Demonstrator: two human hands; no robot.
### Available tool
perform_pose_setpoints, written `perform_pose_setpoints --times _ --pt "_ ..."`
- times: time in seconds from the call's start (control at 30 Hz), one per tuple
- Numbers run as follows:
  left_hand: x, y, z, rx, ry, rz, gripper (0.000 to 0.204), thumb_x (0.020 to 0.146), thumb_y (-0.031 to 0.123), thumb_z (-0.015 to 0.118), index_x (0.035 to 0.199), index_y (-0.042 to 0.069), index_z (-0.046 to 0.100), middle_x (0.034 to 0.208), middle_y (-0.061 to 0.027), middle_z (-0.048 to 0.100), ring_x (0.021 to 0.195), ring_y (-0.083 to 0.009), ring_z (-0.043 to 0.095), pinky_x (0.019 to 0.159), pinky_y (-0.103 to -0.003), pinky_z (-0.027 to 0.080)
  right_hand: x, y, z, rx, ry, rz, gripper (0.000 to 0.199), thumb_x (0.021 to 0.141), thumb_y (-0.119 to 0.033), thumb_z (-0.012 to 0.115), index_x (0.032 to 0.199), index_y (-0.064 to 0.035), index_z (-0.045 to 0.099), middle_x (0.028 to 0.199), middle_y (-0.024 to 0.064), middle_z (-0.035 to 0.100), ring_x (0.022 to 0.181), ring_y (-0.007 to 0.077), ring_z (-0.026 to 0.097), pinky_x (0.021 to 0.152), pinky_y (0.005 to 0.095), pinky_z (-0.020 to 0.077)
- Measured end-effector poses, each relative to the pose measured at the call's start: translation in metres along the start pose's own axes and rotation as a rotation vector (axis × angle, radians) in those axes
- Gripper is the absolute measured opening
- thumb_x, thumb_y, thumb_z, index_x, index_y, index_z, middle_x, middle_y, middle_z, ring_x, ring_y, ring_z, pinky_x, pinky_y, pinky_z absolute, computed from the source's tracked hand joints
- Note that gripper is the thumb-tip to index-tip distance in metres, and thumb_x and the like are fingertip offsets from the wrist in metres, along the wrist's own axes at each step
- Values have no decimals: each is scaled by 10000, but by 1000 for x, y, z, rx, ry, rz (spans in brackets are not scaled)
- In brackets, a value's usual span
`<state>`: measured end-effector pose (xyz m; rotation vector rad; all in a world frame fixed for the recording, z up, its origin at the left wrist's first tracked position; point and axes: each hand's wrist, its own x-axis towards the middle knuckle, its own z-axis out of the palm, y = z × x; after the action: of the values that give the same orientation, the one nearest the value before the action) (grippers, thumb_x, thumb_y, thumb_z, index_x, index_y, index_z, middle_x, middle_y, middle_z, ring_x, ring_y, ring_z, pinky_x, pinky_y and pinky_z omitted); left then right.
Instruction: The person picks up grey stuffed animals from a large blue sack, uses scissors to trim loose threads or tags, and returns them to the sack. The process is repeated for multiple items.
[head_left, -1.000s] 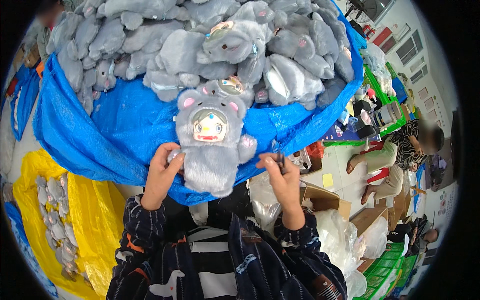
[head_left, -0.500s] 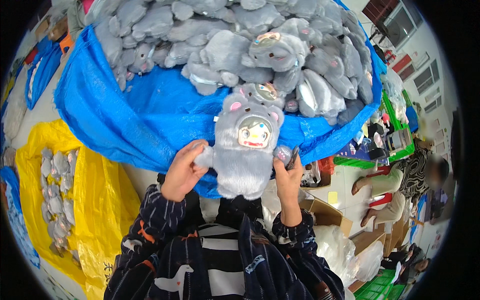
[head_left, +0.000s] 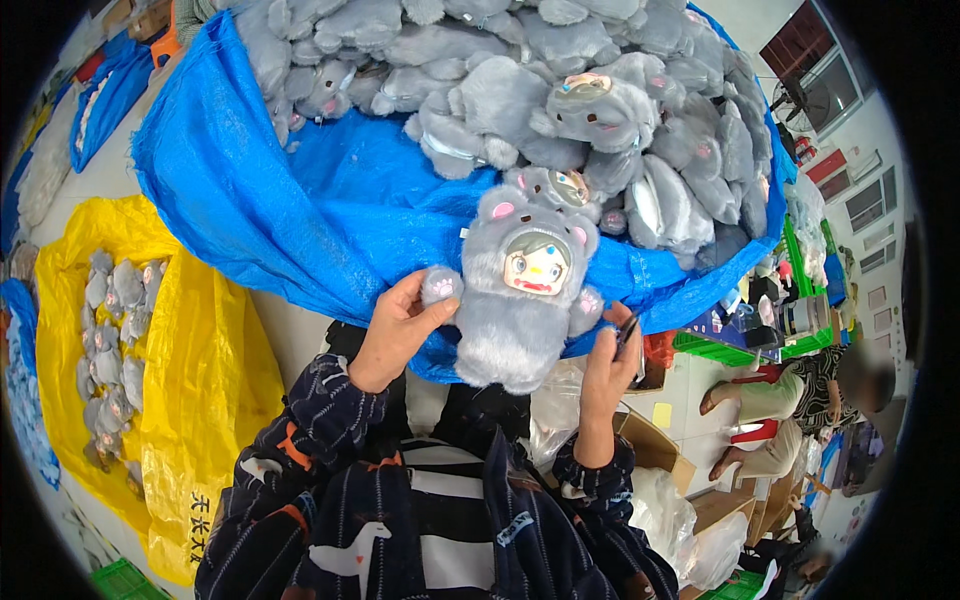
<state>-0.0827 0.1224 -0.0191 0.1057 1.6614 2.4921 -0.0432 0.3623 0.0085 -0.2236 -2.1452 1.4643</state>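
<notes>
A grey plush bear (head_left: 512, 340) with a doll-like face set in its head rests upright against the front of a big blue sack (head_left: 215, 190). My left hand (head_left: 400, 330) pinches its left-side paw, and pink pads show there. Just off the other paw is my right hand (head_left: 604, 375), closed around a small dark metal tool (head_left: 628, 332) whose kind is partly hidden by the fingers. Behind the bear, many similar plush bears (head_left: 505, 100) fill the sack.
At the left stands a yellow sack (head_left: 215, 370) with small grey plush pieces (head_left: 110, 350) inside. Cardboard boxes (head_left: 655, 450) and clear plastic bags (head_left: 665, 510) lie to my right. Farther right, a person (head_left: 815, 390) sits near a green-edged table (head_left: 720, 345).
My right hand has come away from the bear's right-side paw, which now shows its pink pads. The left hand's grip has turned the other paw's pads into view. The whole view has shifted slightly.
</notes>
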Motion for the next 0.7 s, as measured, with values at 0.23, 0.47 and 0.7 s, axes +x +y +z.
perform_pose_setpoints --times 0.23,0.47,0.7 --pt "0 -4 2 34 -5 16 279 865 60 636 1126 -16 574 1004 -23 609 889 -79 568 774 -232 482 -16 -48 31 -273 -285 -525 413 797 -130 651 1182 -11 562 1071 150 542 822 253 598 676 306 494" --pt "0 -10 -2 104 8 151 255 868 11 594 1118 -31 578 984 -22 623 873 -72 568 768 -227 474 -14 -53 83 -596 -324 -621 359 764 -215 699 1084 -85 601 882 61 544 676 237 611 539 336 496" --pt "3 -2 -8 175 -8 146 232 865 -11 589 1093 -51 577 1009 -58 616 905 -102 573 785 -240 467 -9 -32 40 -231 -193 -466 397 769 -154 712 1138 -69 592 876 75 586 658 225 600 559 305 488"
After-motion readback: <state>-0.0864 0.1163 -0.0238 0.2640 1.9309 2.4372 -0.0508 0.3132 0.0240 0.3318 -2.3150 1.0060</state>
